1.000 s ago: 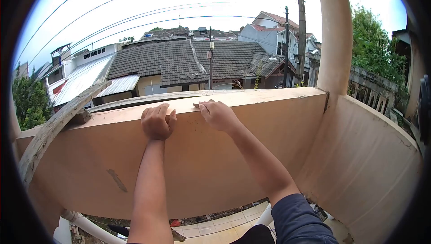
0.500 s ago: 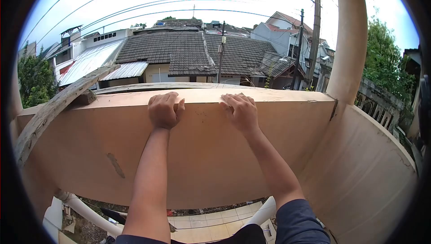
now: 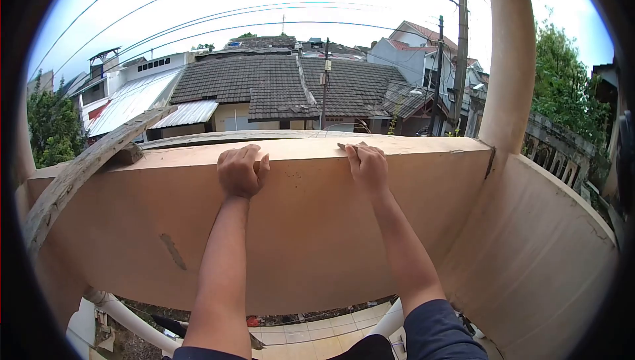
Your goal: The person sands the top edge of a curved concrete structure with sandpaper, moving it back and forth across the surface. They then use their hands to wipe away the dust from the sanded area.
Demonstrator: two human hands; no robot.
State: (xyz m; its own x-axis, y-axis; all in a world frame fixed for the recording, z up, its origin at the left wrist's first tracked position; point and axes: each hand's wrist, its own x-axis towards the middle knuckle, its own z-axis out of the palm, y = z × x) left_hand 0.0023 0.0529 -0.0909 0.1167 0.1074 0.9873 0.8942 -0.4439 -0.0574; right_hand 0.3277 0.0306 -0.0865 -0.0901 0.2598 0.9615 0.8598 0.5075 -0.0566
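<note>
A peach-painted parapet wall curves across in front of me, with a flat top ledge. My left hand is closed over the near top edge of this wall, fingers bent onto the ledge and thumb on the right side. My right hand is also closed at the edge, a stretch farther right. A small dark tip sticks out left of its fingers; I cannot make out whether it is a fingertip or a small piece of something. Both forearms reach up from below along the wall's inner face.
A weathered wooden beam slants over the ledge at left, near a small dark block. A round column rises at right, beside a lower side wall. Pale floor tiles show below. Tiled roofs lie beyond.
My right hand has shifted to the right along the ledge, and its fingers are more curled. My left hand keeps its place. The view has tipped slightly.
</note>
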